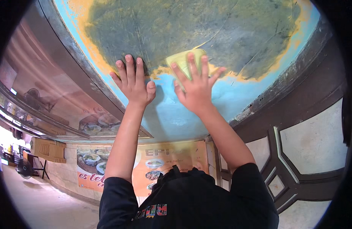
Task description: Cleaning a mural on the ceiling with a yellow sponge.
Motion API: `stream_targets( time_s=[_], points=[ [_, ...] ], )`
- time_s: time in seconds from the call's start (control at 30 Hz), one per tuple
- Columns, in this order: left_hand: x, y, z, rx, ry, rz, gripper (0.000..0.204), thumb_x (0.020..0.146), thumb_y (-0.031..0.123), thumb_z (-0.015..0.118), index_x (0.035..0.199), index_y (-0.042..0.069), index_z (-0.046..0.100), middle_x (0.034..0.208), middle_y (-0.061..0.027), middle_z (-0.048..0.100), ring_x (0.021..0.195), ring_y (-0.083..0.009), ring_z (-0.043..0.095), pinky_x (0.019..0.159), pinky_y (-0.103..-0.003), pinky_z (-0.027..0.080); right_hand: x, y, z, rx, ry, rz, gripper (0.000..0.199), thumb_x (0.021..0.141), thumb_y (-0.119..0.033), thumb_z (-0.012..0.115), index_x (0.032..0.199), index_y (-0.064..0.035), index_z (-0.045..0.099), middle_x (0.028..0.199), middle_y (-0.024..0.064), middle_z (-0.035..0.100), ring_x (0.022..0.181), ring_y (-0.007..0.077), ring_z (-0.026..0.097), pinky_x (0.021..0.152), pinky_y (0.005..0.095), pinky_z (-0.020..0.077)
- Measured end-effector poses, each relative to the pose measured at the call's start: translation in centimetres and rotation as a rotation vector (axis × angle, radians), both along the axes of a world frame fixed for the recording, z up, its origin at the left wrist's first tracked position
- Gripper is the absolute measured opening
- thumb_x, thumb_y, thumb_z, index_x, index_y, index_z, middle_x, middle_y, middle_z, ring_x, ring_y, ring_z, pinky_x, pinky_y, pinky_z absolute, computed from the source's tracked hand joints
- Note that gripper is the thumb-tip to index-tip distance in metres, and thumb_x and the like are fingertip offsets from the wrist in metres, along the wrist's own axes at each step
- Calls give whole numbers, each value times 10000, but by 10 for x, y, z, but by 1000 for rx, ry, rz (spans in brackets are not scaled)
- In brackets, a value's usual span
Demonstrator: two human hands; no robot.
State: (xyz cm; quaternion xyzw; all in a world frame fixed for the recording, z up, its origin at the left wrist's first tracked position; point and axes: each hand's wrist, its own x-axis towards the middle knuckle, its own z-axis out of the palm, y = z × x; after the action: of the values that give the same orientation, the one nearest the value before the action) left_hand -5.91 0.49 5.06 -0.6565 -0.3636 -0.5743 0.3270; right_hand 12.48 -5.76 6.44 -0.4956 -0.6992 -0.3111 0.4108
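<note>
My left hand (134, 84) lies against a painted surface (176, 110), its fingers stretched and apart with nothing in them. The fingertips touch the lower edge of a large dark, worn patch (191, 26), which has a yellow-orange border inside the light blue paint. To the right, my right hand (197, 86) is spread over a yellow-green piece that looks like folded cloth (179, 59). Its fingers press this flat against the surface, across the border of dark patch and blue paint. The hand is slightly blurred, and its palm side is hidden.
Glass panels in a brown frame (65, 87) run along the left, with reflections in them. Dark brown panelling with pale insets (313, 133) stands at the right. Behind are food posters (170, 160), stacked tan plastic stools (48, 149) and a black fan (25, 168).
</note>
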Motion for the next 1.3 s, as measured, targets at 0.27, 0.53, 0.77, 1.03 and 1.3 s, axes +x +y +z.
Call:
stream_targets(
  time_s=[0.27, 0.53, 0.77, 1.03, 1.3],
  points=[
    [-2, 2, -2, -6, 0, 16, 622, 968, 472, 204, 1407, 85, 415, 1495, -130, 327, 1432, -329, 163, 1139, -515, -25, 11, -7, 2, -50, 1, -21, 593, 748, -254, 669, 1306, -391, 523, 1523, 37, 286, 1415, 338, 180, 975, 758, -107],
    [1, -3, 3, -6, 40, 17, 620, 972, 456, 266, 1417, 38, 378, 1506, -164, 292, 1436, -341, 135, 1138, -492, -16, 31, -12, -9, -5, 115, -48, 625, 720, -270, 662, 1316, -388, 511, 1496, -1, 335, 1398, 276, 244, 996, 757, -44],
    [7, -3, 2, 7, 9, 16, 593, 942, 439, 337, 1397, 68, 420, 1488, -151, 334, 1426, -348, 175, 1138, -519, -9, 55, -24, -12, -128, -41, -61, 625, 730, -221, 646, 1323, -363, 505, 1511, 52, 302, 1410, 317, 205, 994, 756, -50],
    [13, -7, 4, 15, 45, 30, 609, 960, 425, 344, 1417, 22, 372, 1502, -181, 292, 1432, -353, 145, 1136, -497, -4, 80, -27, -15, -109, 43, -124, 587, 760, -164, 615, 1314, -335, 524, 1506, 96, 308, 1407, 359, 195, 1006, 741, -51],
    [25, -6, 0, 11, 39, 37, 624, 943, 436, 390, 1410, 23, 383, 1501, -177, 296, 1426, -356, 168, 1138, -494, 16, 104, -28, -20, -115, 95, -162, 638, 752, -102, 602, 1337, -333, 496, 1524, 136, 248, 1395, 406, 192, 999, 750, -56]
  ],
)
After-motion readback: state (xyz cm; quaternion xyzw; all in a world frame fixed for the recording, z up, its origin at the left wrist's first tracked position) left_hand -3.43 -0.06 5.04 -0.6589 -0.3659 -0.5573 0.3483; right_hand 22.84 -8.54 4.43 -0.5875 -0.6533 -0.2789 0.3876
